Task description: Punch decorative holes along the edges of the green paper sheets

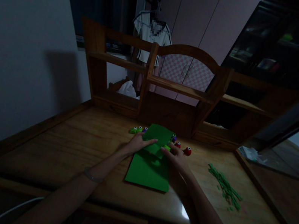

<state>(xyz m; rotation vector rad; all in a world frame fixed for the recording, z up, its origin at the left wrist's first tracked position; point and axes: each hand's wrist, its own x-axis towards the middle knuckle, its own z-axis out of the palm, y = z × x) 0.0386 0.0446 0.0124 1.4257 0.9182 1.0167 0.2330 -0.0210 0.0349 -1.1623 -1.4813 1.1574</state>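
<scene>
A green sheet (158, 131) is raised at a tilt above a stack of green paper (148, 171) on the wooden desk. My left hand (137, 143) grips the sheet's left edge, its thumb lying across the front. At the sheet's right edge, my right hand (175, 156) is closed on a small bright green punch (166, 147), partly hidden by the fingers. Small green punches (137, 130) sit behind my left hand, with a purple one (145, 129) beside them. Two red punches (187, 151) stand just beyond my right hand.
Green paper strips and scraps (224, 185) lie on the desk's right side. A wooden shelf unit (182, 88) rises along the back edge. White cables (17, 208) hang at the front left.
</scene>
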